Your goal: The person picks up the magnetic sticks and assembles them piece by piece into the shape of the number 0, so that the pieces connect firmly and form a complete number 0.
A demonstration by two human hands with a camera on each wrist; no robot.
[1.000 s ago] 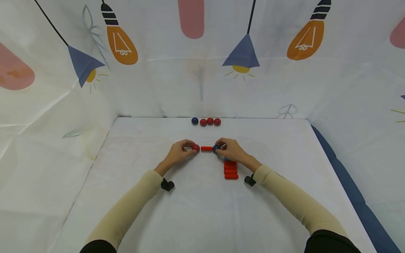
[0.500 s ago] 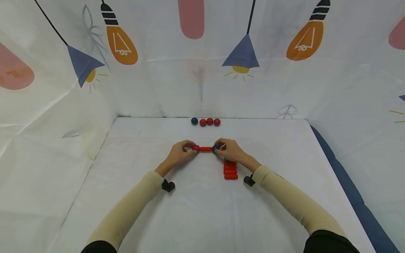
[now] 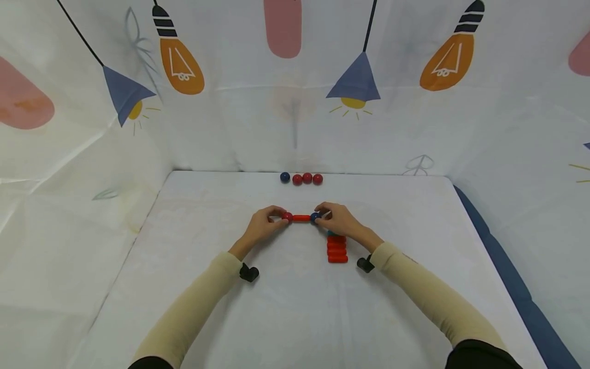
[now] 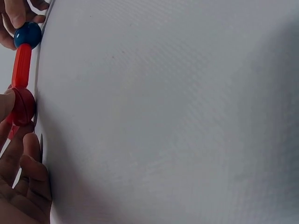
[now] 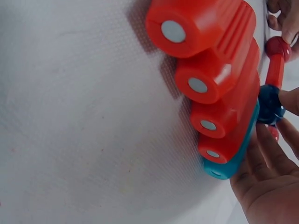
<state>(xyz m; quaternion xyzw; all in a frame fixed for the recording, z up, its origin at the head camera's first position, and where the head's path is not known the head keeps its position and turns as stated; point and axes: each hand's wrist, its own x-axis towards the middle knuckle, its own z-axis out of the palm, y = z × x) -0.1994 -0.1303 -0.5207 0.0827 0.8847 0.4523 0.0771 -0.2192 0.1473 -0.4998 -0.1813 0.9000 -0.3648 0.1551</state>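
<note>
The left hand pinches a red ball between thumb and fingers, and the right hand pinches a blue ball the same way. Between the two hands a red rod spans the gap, one end touching each ball. Nearer the person than the right hand, four red rods lie side by side on the desk, with a teal rod at the end closest to that hand. Beyond both hands sit three red balls and another blue ball.
</note>
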